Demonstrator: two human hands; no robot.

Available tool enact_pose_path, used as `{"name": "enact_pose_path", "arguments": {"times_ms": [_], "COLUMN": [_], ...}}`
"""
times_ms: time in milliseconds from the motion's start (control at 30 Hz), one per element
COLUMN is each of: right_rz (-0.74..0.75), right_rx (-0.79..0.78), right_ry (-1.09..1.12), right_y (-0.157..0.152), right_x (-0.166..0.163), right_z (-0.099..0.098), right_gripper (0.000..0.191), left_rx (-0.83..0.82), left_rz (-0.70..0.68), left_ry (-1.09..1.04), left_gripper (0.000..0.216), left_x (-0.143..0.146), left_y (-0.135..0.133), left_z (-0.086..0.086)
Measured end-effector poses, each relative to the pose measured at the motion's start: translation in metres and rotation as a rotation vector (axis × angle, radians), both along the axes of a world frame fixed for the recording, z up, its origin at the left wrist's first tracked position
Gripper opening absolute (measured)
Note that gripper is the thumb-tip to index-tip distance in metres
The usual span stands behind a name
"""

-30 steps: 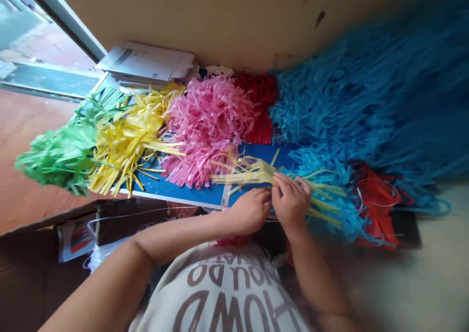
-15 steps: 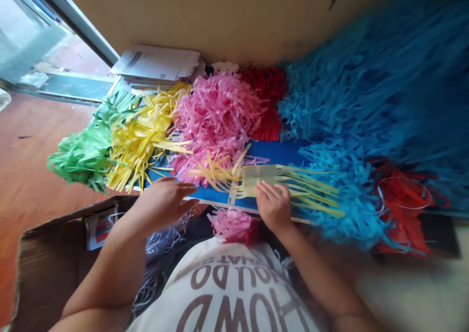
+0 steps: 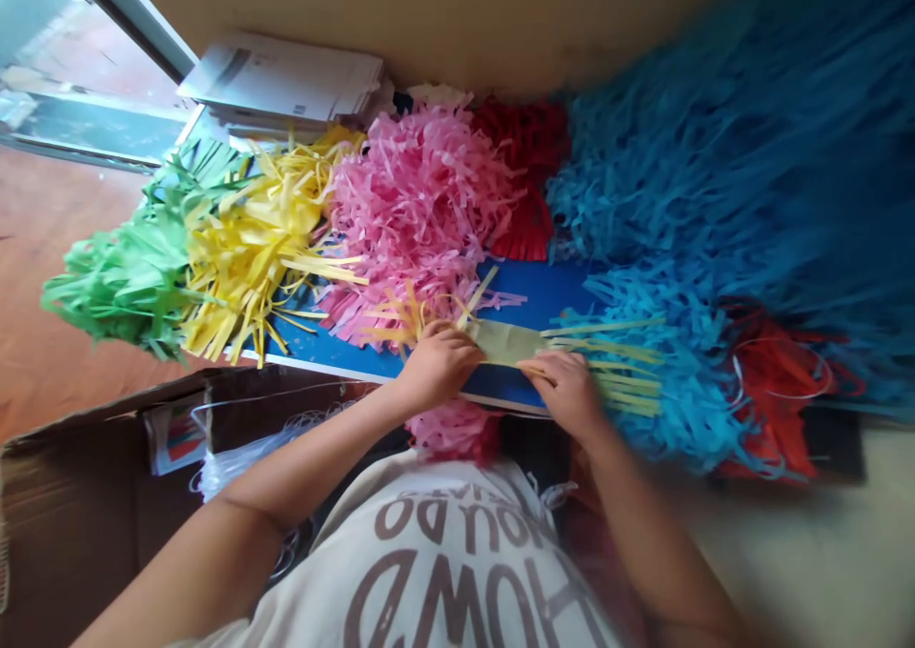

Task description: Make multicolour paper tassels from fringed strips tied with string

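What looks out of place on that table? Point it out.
The green fringe juts past the left end of the blue table, beside the yellow fringe, so it looks poorly supported. Nothing else stands out.

White paper stack (image 3: 286, 78) near tan wall (image 3: 486, 19); cardboard box (image 3: 68, 524) lower left.

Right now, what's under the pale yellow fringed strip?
The pale yellow strip is over blue tabletop, its right end over blue fringe, its left end over pink fringe. What's directly beneath its uncut middle can't be seen; the left hand covers part too.
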State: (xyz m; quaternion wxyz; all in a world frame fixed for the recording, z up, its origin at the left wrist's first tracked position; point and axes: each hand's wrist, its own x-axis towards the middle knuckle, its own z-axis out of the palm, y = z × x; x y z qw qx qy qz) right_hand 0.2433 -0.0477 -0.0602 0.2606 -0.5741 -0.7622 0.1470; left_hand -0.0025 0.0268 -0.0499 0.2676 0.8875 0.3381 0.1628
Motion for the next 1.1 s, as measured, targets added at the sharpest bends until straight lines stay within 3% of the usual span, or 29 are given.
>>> {"name": "enact_pose_path", "arguments": {"times_ms": [200,367,767,867,933,1000,1033,1100], "right_rz": [-0.28,-0.345,-0.372,-0.397,-0.462,-0.524,-0.503,-0.313], "right_rx": [-0.019,-0.009,-0.052,-0.006,0.074,0.2,0.257,0.286], "right_ry": [-0.118,-0.131,-0.143,-0.204,-0.306,-0.399,-0.417,-0.397], "right_y": [0.02,0.028,0.033,0.033,0.031,0.027,0.023,0.017], "right_x": [-0.006,-0.009,-0.009,-0.007,-0.004,-0.003,-0.004,-0.007], "right_z": [-0.002,-0.006,-0.012,-0.009,-0.002,0.009,0.014,0.022], "right_gripper": [0.033,0.03,0.028,0.023,0.021,0.02,0.016,0.008], "left_rx": [-0.011,0.031,0.099,0.208,0.349,0.466,0.494,0.505], "left_rz": [0.225,0.358,0.359,0.343,0.266,0.071,-0.052,-0.262], "left_ry": [0.14,0.301,0.327,0.293,0.228,0.165,0.153,0.181], "left_gripper": [0.027,0.022,0.017,0.013,0.017,0.019,0.018,0.021], "left_x": [0.018,0.035,0.037,0.034,0.03,0.025,0.022,0.019], "left_y": [0.01,0.016,0.023,0.022,0.023,0.028,0.031,0.037], "left_z": [0.006,0.003,-0.003,-0.004,-0.005,-0.005,-0.004,-0.001]}}
